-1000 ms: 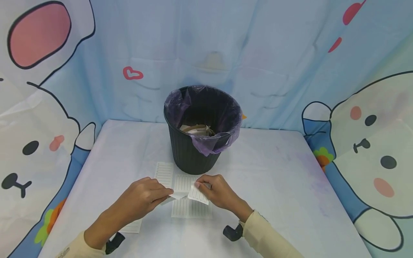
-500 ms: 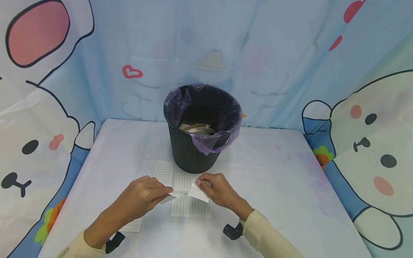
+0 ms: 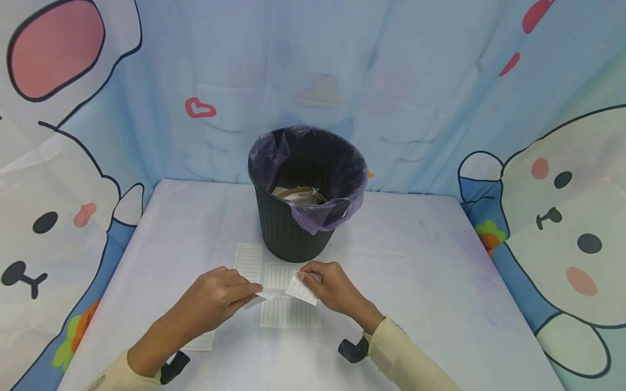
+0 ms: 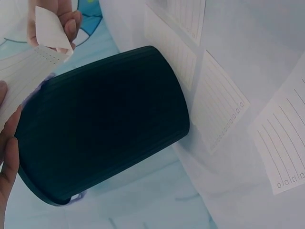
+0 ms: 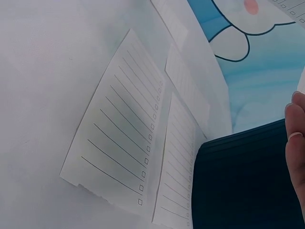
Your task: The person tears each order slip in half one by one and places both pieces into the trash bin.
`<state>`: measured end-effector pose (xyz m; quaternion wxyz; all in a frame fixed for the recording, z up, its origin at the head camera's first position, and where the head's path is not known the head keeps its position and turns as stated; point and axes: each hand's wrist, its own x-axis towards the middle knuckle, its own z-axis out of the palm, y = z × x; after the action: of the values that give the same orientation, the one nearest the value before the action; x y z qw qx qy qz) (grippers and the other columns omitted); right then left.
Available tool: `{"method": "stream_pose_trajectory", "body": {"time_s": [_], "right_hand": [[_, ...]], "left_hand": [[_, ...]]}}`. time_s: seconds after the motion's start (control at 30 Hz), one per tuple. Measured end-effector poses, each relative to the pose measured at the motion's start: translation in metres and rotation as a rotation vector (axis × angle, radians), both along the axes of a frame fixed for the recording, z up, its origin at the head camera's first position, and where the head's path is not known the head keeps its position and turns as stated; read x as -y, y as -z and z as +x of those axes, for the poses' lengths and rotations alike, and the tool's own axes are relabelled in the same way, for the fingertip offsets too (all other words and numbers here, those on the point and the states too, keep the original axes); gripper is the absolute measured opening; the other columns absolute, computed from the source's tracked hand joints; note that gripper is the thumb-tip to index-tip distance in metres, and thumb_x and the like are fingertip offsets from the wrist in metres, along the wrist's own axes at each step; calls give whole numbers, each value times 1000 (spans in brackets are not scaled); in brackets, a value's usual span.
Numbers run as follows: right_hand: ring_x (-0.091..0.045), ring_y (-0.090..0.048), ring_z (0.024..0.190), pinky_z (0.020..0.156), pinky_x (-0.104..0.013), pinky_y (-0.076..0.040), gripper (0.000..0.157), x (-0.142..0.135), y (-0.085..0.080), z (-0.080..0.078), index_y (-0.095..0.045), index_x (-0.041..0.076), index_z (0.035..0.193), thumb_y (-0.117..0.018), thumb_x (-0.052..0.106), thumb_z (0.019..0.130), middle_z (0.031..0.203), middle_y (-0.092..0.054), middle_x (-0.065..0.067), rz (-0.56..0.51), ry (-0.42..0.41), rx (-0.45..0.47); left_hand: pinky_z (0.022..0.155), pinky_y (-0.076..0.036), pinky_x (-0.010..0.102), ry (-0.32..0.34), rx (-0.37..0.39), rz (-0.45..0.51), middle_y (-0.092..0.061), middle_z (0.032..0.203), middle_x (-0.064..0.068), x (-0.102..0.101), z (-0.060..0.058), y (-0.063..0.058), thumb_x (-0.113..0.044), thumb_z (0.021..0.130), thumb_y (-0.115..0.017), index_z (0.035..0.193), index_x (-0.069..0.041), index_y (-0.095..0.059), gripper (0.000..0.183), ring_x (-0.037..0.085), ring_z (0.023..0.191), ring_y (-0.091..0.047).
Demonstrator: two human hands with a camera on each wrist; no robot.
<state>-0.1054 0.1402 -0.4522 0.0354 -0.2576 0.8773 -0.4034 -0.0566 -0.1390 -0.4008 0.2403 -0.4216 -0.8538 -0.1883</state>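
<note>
A lined checklist sheet (image 3: 301, 292) is held up between both hands, just in front of the black bin. The left hand (image 3: 222, 295) pinches its left end between thumb and fingers. At the other end the right hand (image 3: 330, 288) pinches it, and the paper bends there, its printed side showing. In the left wrist view the sheet (image 4: 28, 71) spans from the left fingers (image 4: 8, 162) to the right hand (image 4: 71, 24), where its end curls over. Only a few right fingertips (image 5: 296, 119) enter the right wrist view at its edge.
Several similar checklist sheets lie flat on the white table (image 3: 415, 271): one sheet (image 3: 249, 260) left of the bin, another (image 3: 290, 315) below the hands, one (image 3: 201, 343) near the left forearm. The black bin (image 3: 293, 236) with a purple liner (image 3: 318, 217) holds scraps (image 3: 303, 194).
Both hands stay nearly in place. The right end of the held sheet has tipped up slightly.
</note>
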Motion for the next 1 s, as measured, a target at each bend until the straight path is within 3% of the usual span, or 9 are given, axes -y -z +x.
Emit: {"method": "stream_pose_trajectory", "body": {"time_s": [0.7,1.0], "right_hand": [[-5,-57,64,55,-19,-49,12,2,-5,3,-75,4,101,-65,9,97,98,-76,-6,-8,20,22],[-8,-59,68,58,-20,-50,12,-12,-5,-3,-75,5,101,-66,10,97,94,-76,-5,-27,99,-6]], "left_hand": [[66,-53,21,4,-12,-5,-76,83,-7,0,1,-1,-8,68,-91,95,-13,-81,29,4,70,-64],[68,-57,27,-25,-44,55,-75,79,-6,4,-9,0,-5,66,-91,93,-13,-81,30,7,71,-65]]}}
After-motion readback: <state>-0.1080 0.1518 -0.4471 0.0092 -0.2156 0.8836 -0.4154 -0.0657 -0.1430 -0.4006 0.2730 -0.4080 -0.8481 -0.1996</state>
